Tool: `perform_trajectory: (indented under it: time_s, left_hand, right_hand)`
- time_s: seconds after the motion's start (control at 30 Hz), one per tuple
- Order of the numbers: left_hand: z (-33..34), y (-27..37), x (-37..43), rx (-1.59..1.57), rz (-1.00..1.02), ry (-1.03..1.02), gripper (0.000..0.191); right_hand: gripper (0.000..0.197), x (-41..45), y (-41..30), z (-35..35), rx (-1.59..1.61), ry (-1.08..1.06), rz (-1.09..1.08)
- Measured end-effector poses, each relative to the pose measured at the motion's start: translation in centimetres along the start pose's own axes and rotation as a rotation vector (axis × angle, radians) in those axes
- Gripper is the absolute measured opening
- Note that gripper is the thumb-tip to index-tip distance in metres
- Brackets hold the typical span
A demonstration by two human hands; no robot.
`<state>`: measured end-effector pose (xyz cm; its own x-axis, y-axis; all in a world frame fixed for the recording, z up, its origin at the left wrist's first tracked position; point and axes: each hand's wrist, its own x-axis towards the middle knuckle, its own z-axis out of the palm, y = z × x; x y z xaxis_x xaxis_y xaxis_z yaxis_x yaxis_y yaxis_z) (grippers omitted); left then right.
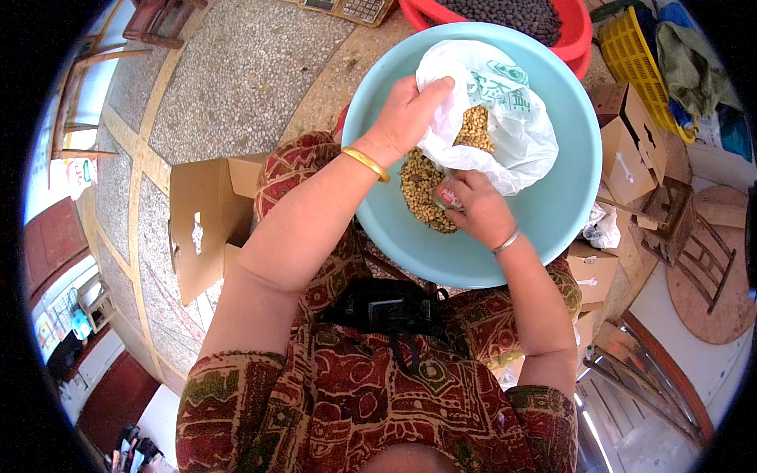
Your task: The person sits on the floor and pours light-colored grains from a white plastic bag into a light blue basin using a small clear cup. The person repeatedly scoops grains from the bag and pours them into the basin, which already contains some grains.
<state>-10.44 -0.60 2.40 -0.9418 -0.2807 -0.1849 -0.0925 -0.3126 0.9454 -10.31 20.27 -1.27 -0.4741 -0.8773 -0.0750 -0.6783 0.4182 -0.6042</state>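
Observation:
A wide light-blue plastic basin (473, 263) rests over my lap. My left hand (408, 112) grips the rim of a white plastic bag (526, 156) with green printing, holding its mouth apart. Golden-brown kernels (475, 127) show inside the bag. More of the same lie in a loose heap (417, 189) on the basin floor, partly under the bag's edge. In my right hand (484, 213) is a small clear container (447, 198) with a red label, down against the heap. My fingers cover part of it, so its contents are hard to see.
Beyond the basin, a red plastic tub (573, 35) holds many dark round fruits or nuts (508, 15). An open cardboard box (198, 219) stands at left, another box (630, 142) at right. A yellow basket (636, 65), a small wooden stool (671, 216) and a calculator-like device (355, 9) are farther out.

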Motion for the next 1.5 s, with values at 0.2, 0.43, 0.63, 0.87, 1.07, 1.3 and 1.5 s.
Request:
perform_trajectory:
  time_s: [0.2, 0.43, 0.63, 0.87, 1.07, 1.3, 1.5]
  left_hand:
    - [-0.3, -0.2, 0.0, -0.046, -0.026, -0.017, 0.029]
    - [-0.6, -0.3, 0.1, -0.057, -0.027, -0.045, 0.03]
    - [-0.6, -0.2, 0.0, -0.052, -0.03, -0.045, 0.031]
    - [-0.2, 0.2, -0.3, -0.035, 0.021, -0.02, 0.03]
    - [-0.5, 0.2, -0.3, -0.032, 0.042, -0.047, 0.031]
    - [-0.5, 0.1, -0.2, -0.05, 0.024, -0.042, 0.031]
    - [-0.6, -0.5, 0.0, -0.074, 0.046, -0.036, 0.031]
  right_hand:
    - [0.041, -0.1, -0.1, 0.1, 0.157, -0.162, 0.103]
    - [0.041, 0.0, 1.9, -2.7, 0.784, -0.459, 0.387]
    - [0.042, 0.5, 1.6, -6.4, 1.155, -0.252, 0.347]
    - [0.046, 1.7, 1.8, -7.0, 0.448, 0.506, 0.29]
    - [0.049, 2.0, 1.0, -6.6, -0.148, 0.554, 0.067]
    - [0.052, 1.8, 0.3, -7.0, -0.048, 0.697, 0.089]
    - [0.048, 0.9, 1.0, -6.4, 0.641, 0.652, 0.105]
